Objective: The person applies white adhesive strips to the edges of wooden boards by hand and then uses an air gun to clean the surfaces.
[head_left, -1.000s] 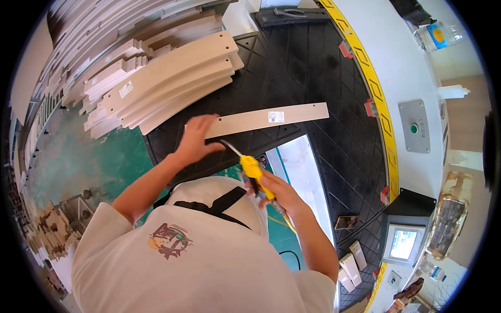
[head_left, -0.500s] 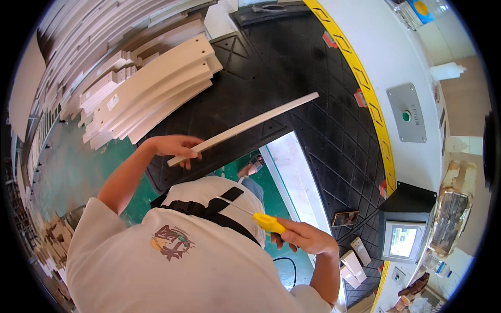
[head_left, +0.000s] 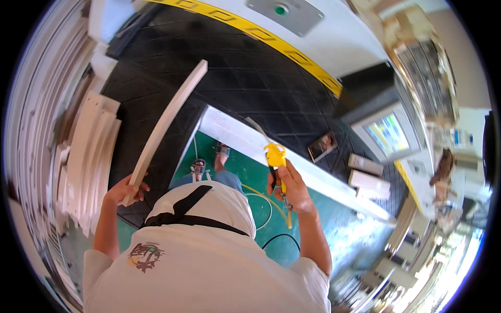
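Your black table takes up most of the view past your feet, with a stack of pale boards along its left edge. The long pale board is over the table's left part, narrow side up, long axis slanting from your near left to the far right, tip aimed at the far edge. Can't tell if that tip touches the table. Your left hand pinches its near end, wrist bent in, fingertips wrapping under. Your right hand is raised before the near edge, fingers curled round a yellow air gun, nozzle up and left; can't tell if the trigger's squeezed. Clear bottle beyond the right edge, contents too small to make out.
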The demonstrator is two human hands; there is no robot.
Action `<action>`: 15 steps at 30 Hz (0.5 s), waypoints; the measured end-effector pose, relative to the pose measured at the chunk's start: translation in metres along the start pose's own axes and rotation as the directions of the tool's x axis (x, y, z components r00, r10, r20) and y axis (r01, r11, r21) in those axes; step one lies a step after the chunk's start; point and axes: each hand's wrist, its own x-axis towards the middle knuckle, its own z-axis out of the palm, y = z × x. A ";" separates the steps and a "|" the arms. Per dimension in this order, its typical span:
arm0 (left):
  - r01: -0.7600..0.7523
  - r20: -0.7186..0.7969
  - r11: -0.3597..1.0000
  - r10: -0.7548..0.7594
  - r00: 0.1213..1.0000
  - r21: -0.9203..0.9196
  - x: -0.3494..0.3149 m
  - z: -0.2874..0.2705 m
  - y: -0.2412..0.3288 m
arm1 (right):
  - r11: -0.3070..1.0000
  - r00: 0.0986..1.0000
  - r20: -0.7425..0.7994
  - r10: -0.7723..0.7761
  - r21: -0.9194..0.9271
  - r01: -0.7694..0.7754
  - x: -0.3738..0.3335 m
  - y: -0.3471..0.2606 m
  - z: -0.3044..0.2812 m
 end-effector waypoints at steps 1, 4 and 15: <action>0.015 -0.079 0.985 -0.001 0.997 0.172 0.003 0.004 0.004 | 1.000 0.992 0.128 -0.003 -0.019 0.006 -0.014 0.016 -0.006; 0.002 -0.384 0.639 0.460 0.801 0.770 0.010 0.014 -0.010 | 0.996 0.928 0.362 0.093 -0.050 -0.080 -0.077 0.057 0.003; -0.233 0.231 -0.104 0.745 0.626 0.967 0.052 0.135 0.068 | 0.941 0.988 -0.118 0.096 0.334 -0.051 -0.194 0.114 0.028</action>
